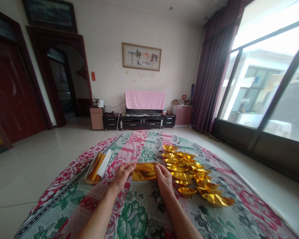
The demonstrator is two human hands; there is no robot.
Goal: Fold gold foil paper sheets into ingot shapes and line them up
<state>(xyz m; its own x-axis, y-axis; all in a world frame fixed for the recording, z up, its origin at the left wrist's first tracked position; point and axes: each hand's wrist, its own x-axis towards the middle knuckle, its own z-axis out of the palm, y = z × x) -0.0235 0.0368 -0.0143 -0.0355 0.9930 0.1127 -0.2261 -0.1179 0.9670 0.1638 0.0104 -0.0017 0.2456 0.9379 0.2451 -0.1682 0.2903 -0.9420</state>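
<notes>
A sheet of gold foil paper (144, 172) is stretched flat between my two hands, above the patterned cloth. My left hand (122, 177) pinches its left end, and my right hand (164, 179) pinches its right end, thumbs on top. Just right of my right hand lie several folded gold paper ingots (181, 169), boat-shaped and set out in rough rows. To the left of my left hand rests a curled stack of gold foil paper (97, 167) with a white side showing.
A round table under a floral cloth (133, 219) spreads beneath my hands. Beyond it stands a low black TV cabinet (141, 124) with a pink cloth (146, 99) over the screen. Windows (264, 89) and a purple curtain (208, 76) are on the right, a dark red door (12, 86) on the left.
</notes>
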